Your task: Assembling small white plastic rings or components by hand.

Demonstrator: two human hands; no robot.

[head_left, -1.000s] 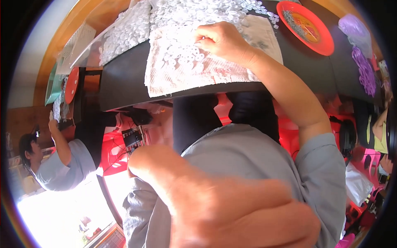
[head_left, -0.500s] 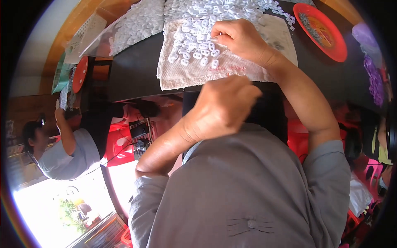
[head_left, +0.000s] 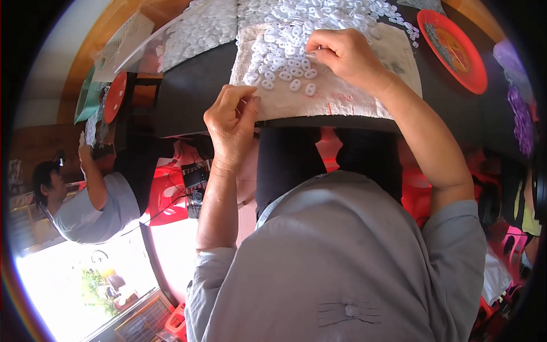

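Observation:
Many small white oval plastic pieces [head_left: 295, 85], each with two holes, lie loose on a beige towel [head_left: 353, 102] and heap up toward its far side. My right hand [head_left: 350, 57] is over the towel at the right of the pieces, thumb and index finger pinched together. Something small and greyish shows at its fingertips, too small to name. At the towel's left front corner is my left hand [head_left: 231, 119], fingers half curled. A narrow gap separates its thumb and index tips, and nothing shows between them.
A red oval tray [head_left: 476, 80] with thin metal pieces [head_left: 437, 45] stands at the right of the dark table [head_left: 194, 94]. A clear bin [head_left: 142, 65] is at the left. Purple linked strips [head_left: 519, 119] hang far right. Another person [head_left: 102, 211] works at the left.
My left hand has swung leftward and forward from in front of my body to the towel's left corner, its fingers loosening. My right hand stays pinched over the pieces. The whole view has shifted slightly.

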